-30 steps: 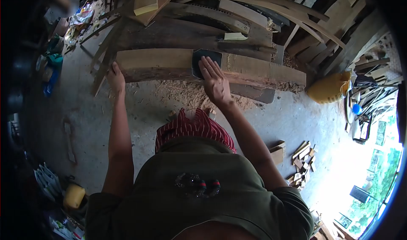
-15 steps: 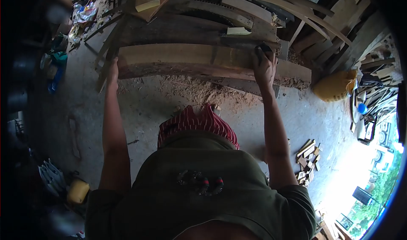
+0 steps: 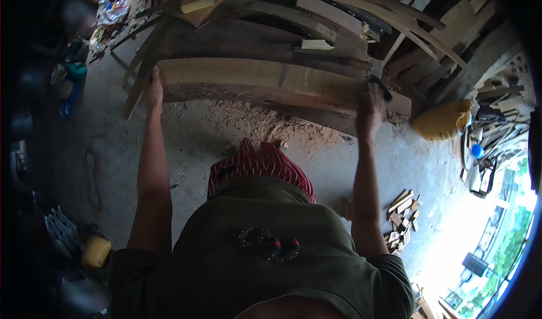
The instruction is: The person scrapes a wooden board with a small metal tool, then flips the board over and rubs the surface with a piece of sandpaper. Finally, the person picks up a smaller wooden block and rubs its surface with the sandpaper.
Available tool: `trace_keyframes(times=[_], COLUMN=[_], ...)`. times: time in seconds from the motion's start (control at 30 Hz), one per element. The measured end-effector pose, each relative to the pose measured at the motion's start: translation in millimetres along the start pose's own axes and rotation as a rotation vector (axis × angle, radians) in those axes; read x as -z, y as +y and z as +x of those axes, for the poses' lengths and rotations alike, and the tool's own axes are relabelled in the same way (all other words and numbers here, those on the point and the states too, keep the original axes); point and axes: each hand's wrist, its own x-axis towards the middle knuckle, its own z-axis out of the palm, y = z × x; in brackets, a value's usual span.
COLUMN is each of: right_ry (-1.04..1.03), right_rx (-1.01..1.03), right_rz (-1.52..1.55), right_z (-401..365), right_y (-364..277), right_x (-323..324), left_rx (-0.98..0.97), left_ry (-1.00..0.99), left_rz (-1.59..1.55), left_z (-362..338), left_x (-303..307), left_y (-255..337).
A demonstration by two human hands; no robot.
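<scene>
A long, slightly curved wooden plank (image 3: 237, 76) lies crosswise in front of me, its lower edge rough and bark-brown. My left hand (image 3: 154, 92) is closed against the plank's left end, the thumb side showing. At the right part of the plank, my right hand (image 3: 370, 111) is closed around a small black object (image 3: 380, 88), slightly blurred. Its kind is hard to make out, as the fingers hide most of it. Beyond the plank, a small pale wood block (image 3: 317, 45) rests on a dark board (image 3: 248, 40).
Wood shavings (image 3: 276, 124) litter the concrete floor below the plank. Curved timber pieces (image 3: 389, 14) are piled at the back and right. A yellow sack (image 3: 443, 120) sits at the right, with small wood offcuts (image 3: 402, 217) nearer. A yellow container (image 3: 96, 251) stands at lower left.
My right hand has slid rightward and a little nearer along the plank with the black object. My left hand stays at the plank's left end. The view has shifted slightly.
</scene>
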Motion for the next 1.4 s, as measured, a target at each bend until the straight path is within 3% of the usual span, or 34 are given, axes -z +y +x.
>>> trace_keyframes(times=[0.03, 0.07, 0.1, 0.17, 0.23, 0.3, 0.37, 0.47, 0.57, 0.63, 0.7, 0.73, 0.77, 0.8, 0.83, 0.93, 1.0, 1.13, 1.2, 1.27, 1.4], right_ry=[0.039, 0.01, 0.005, 0.104, -0.011, -0.125, -0.318, -0.357, -0.306, -0.185, -0.073, -0.038, -0.154, -0.137, -0.112, -0.221, -0.28, -0.449, -0.46, -0.262, -0.224], right_rx=[-0.007, -0.2, -0.175, -0.011, 0.177, 0.242, 0.544, 0.629, 0.26, 0.183, 0.194, 0.123, 0.244, 0.36, 0.422, 0.567, 0.605, 0.646, 0.42, 0.376, 0.278], right_rz=[-0.141, -0.131, -0.111, 0.006, 0.004, 0.317, 0.062, 0.328, 0.327, 0.253, 0.005, 0.024, -0.033, 0.027, 0.195, 0.311, 0.38, 0.398, 0.368, 0.212, 0.246], right_z=[-5.3, -1.4, 1.2, 0.5, 4.3, 4.3, -1.8, 13.8, 17.5, 15.1, 10.2, 11.3, 13.8, 13.9, 14.8, 18.6, 25.8, 33.2, 26.9, 14.6, 21.4], right_y=[34.8, 34.7, 20.8, -28.4, -124.8, -208.2, -266.6, -271.4, -201.4, -143.7, -129.2, -146.5, -162.3, -190.6, -234.4, -349.7, -390.7, -364.8, -324.2, -281.5, -317.6], right_x=[-5.9, -9.1, -15.7, -26.3, -35.9, -47.4, -86.9, -62.8, -33.1, -31.6, -36.8, -41.0, -43.0, -53.6, -54.0, -79.4, -87.3, -66.4, -45.9, -55.4, -58.1], left_rx=[-0.076, -0.151, -0.134, -0.086, -0.083, -0.092, -0.023, -0.044, -0.029, -0.016, -0.018, 0.045, 0.108, 0.124, 0.125, 0.067, 0.07, 0.142, 0.22, 0.1, 0.097], left_ry=[-0.007, -0.011, 0.016, 0.034, 0.019, -0.025, -0.075, -0.1, -0.168, -0.137, -0.124, -0.18, -0.237, -0.213, -0.199, -0.281, -0.294, -0.396, -0.444, -0.597, -0.566], left_rz=[-0.015, -0.029, -0.026, -0.007, 0.006, 0.022, -0.044, -0.046, -0.17, -0.234, -0.295, -0.32, -0.342, -0.33, -0.329, -0.346, -0.355, -0.438, -0.514, -0.558, -0.741], left_z=[3.4, 4.7, 0.7, -6.7, 0.9, 2.0, 0.0, 3.7, -20.0, -23.4, -27.4, -28.0, -28.8, -22.6, -23.3, -20.2, -23.4, -35.5, -47.1, -60.4, -64.8], left_x=[-3.0, -2.1, 0.2, -1.9, -1.8, -1.7, 0.7, 2.1, 13.5, 12.7, 12.1, 13.6, 17.1, 10.2, 11.2, 12.2, 20.0, 31.9, 40.8, 46.0, 43.2], left_y=[-5.4, -8.6, -5.8, 4.6, -2.1, -3.3, 0.5, -9.3, 11.5, 10.4, 12.5, 15.8, 19.2, 9.9, 10.5, 6.8, 13.6, 11.1, 1.5, -13.6, -15.0])
